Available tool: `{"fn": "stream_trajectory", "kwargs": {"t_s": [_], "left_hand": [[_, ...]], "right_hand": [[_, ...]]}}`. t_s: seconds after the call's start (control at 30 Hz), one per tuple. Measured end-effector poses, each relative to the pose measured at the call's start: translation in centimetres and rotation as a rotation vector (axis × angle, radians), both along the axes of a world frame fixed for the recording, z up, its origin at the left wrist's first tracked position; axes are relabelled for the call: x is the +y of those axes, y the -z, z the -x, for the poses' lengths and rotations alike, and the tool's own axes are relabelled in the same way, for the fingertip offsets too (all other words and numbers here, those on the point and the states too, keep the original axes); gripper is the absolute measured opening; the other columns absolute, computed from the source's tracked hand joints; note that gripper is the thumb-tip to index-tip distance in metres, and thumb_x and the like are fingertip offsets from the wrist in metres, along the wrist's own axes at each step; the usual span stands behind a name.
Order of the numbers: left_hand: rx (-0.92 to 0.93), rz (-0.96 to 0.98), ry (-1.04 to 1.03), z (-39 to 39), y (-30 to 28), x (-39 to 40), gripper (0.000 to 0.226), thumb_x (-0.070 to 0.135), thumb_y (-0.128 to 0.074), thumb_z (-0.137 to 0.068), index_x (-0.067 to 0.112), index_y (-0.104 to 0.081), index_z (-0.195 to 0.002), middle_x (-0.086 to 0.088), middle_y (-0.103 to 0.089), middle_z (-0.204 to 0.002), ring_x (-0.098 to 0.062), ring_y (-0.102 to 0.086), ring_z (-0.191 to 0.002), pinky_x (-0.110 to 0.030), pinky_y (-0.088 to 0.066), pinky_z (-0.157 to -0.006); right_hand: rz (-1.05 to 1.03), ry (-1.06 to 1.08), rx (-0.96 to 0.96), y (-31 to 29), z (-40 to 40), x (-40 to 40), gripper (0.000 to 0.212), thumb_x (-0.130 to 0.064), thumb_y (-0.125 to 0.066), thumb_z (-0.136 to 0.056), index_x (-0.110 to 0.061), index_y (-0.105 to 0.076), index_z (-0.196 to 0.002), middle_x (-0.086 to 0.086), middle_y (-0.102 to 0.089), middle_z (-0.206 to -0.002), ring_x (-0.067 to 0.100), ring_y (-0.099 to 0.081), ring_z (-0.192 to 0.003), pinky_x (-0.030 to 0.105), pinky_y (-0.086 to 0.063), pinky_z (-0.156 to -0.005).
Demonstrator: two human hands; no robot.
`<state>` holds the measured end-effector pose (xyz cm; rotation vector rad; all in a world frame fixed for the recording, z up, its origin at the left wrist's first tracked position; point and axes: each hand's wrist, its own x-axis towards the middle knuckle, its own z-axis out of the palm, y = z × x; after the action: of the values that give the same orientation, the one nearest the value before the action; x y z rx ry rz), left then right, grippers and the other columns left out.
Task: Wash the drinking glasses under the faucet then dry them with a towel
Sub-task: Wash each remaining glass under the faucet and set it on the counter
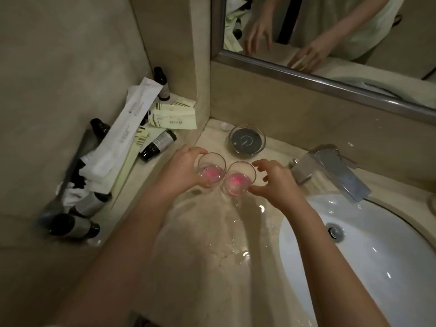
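Glasses: you have two short clear drinking glasses, the left glass [211, 169] and the right glass [240, 177]. They stand upright on the counter, side by side, and their rims touch or almost touch. Each one shows a pink glow at the bottom; if it is liquid or only colour in the base, you cannot tell from above.

Place: both glasses are on the wet marble counter [212, 244], to the left of the sink, between the dish behind them and you.

Left hand: your left hand [181, 171] grasps the left glass, with the fingers curled around its far and left side.

Right hand: your right hand [277, 182] is at the right glass with spread, bent fingers. The thumb touches the lower side of the glass, but the other fingers stand apart from the rim, so the hand is not closed on it.

Dish: a small glass dish [247, 139] with a dark inside sits just behind the glasses.

Faucet: the metal faucet [330, 171] is to the right, with its spout over the white sink [377, 267].

Corner: dark small bottles [158, 145] and white packets [127, 128] lie in a heap at the left wall.

Mirror: the mirror [330, 43] above reflects your two hands.
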<state>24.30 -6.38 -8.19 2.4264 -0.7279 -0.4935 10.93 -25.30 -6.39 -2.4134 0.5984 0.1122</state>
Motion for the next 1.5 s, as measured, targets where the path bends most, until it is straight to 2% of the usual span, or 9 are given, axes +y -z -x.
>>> {"fn": "stream_trajectory", "kwargs": {"t_s": [0.23, 0.47, 0.77, 0.9, 1.1, 1.23, 1.3, 1.4, 1.5], "left_hand": [[0.196, 0.044, 0.002, -1.4, 2.4, -0.5, 0.099, 0.023, -0.093, -0.06, 0.02, -0.041, -0.144, 0.0, -0.049, -0.137, -0.016, -0.048, -0.123, -0.028, -0.041, -0.094], [0.343, 0.159, -0.035, -1.5, 4.3, -1.0, 0.097, 0.014, -0.093, -0.058, 0.023, -0.043, -0.141, 0.008, -0.049, -0.13, -0.013, -0.05, -0.118, -0.031, -0.048, -0.095], [0.357, 0.281, -0.112, -1.3, 5.0, -0.6, 0.085, 0.006, -0.091, -0.057, 0.024, -0.052, -0.13, 0.005, -0.056, -0.126, -0.017, -0.056, -0.111, -0.017, -0.049, -0.069], [0.365, 0.311, -0.12, -0.7, 3.4, 0.0, 0.087, 0.003, -0.089, -0.059, 0.021, -0.05, -0.134, 0.004, -0.054, -0.126, -0.013, -0.056, -0.107, -0.028, -0.053, -0.087], [0.189, 0.281, -0.069, 0.9, -1.6, 0.2, 0.087, 0.013, -0.092, -0.058, 0.027, -0.053, -0.134, 0.008, -0.058, -0.121, -0.013, -0.059, -0.102, -0.018, -0.049, -0.08], [0.136, 0.321, -0.032, 3.6, -4.6, -0.9, 0.086, 0.015, -0.094, -0.055, 0.029, -0.056, -0.131, 0.006, -0.06, -0.12, -0.018, -0.06, -0.102, -0.027, -0.051, -0.084], [0.134, 0.343, -0.023, 5.4, -5.6, -1.7, 0.085, 0.014, -0.094, -0.054, 0.031, -0.057, -0.129, 0.007, -0.061, -0.118, -0.014, -0.061, -0.099, -0.018, -0.05, -0.078], [0.152, 0.375, -0.015, 8.7, -6.9, -3.4, 0.083, 0.016, -0.095, -0.052, 0.034, -0.058, -0.123, 0.012, -0.062, -0.111, -0.01, -0.061, -0.094, -0.011, -0.05, -0.07], [0.192, 0.407, -0.006, 12.3, -6.7, -5.6, 0.082, 0.04, -0.089, -0.036, 0.048, -0.058, -0.112, 0.017, -0.064, -0.109, -0.015, -0.065, -0.096, -0.025, -0.056, -0.078]], "right_hand": [[0.015, -0.015, -0.015, 1.2, -2.1, 0.7, 0.06, -0.021, -0.08, -0.075, -0.018, -0.057, -0.131, 0.004, -0.057, -0.127, 0.022, -0.055, -0.111, 0.025, -0.036, -0.077], [0.087, -0.047, -0.015, 2.0, -4.7, 2.3, 0.064, -0.026, -0.078, -0.074, -0.019, -0.055, -0.133, 0.004, -0.056, -0.13, 0.028, -0.045, -0.122, 0.042, -0.046, -0.092], [0.119, -0.119, 0.052, 2.5, -6.8, 3.9, 0.066, -0.032, -0.083, -0.07, -0.023, -0.056, -0.131, -0.003, -0.06, -0.126, 0.025, -0.04, -0.126, 0.046, -0.037, -0.098], [0.035, -0.098, -0.06, 2.3, -6.3, 3.8, 0.067, -0.03, -0.086, -0.065, -0.023, -0.061, -0.127, -0.001, -0.063, -0.122, 0.027, -0.043, -0.122, 0.043, -0.038, -0.099], [-0.113, -0.06, -0.268, 0.0, -3.6, 3.4, 0.068, -0.025, -0.088, -0.065, -0.018, -0.061, -0.128, -0.003, -0.065, -0.122, 0.02, -0.046, -0.121, 0.024, -0.035, -0.094], [-0.212, -0.016, -0.354, -2.1, -0.3, 2.4, 0.068, -0.023, -0.088, -0.065, -0.02, -0.062, -0.127, -0.009, -0.064, -0.12, 0.007, -0.052, -0.113, 0.012, -0.037, -0.089], [-0.295, 0.017, -0.384, -3.2, 1.8, 1.6, 0.068, -0.018, -0.088, -0.065, -0.021, -0.061, -0.128, -0.013, -0.062, -0.119, 0.0, -0.052, -0.107, 0.003, -0.036, -0.085], [-0.405, 0.068, -0.407, -4.1, 5.5, 0.1, 0.067, -0.016, -0.088, -0.065, -0.025, -0.061, -0.126, -0.013, -0.064, -0.118, 0.005, -0.059, -0.105, 0.017, -0.046, -0.088], [-0.44, 0.096, -0.402, -4.5, 9.2, -1.7, 0.065, -0.012, -0.088, -0.065, -0.023, -0.061, -0.124, -0.013, -0.064, -0.114, 0.006, -0.063, -0.094, 0.025, -0.053, -0.083]]}}
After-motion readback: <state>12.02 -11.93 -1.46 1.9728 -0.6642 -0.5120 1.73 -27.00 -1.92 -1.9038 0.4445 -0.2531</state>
